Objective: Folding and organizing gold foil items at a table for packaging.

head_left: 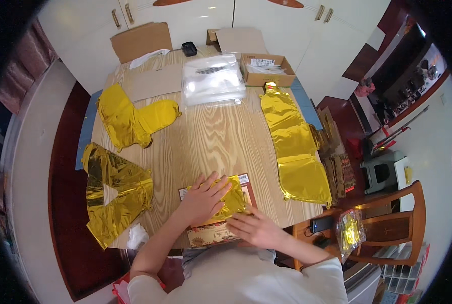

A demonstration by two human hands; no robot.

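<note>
A folded gold foil balloon [234, 202] lies on a printed cardboard package [213, 236] at the table's near edge, in front of me. My left hand [207, 200] lies flat across the foil with its fingers stretched out. At the foil's lower right corner rests my right hand [254, 226], its fingers spread and touching the foil and the package edge. Flat uninflated gold balloons surround them: an L-shaped one [123, 119] at the far left, one with a central gap [119, 190] at the near left, and a long one [292, 139] on the right.
Clear plastic bags [213, 81] are stacked at the back of the wood-grain table [218, 137], beside an open cardboard box [271, 78]. A crumpled white tissue [137, 236] sits at the near left edge. A wooden chair [393, 228] holds a bag of gold foil [350, 230].
</note>
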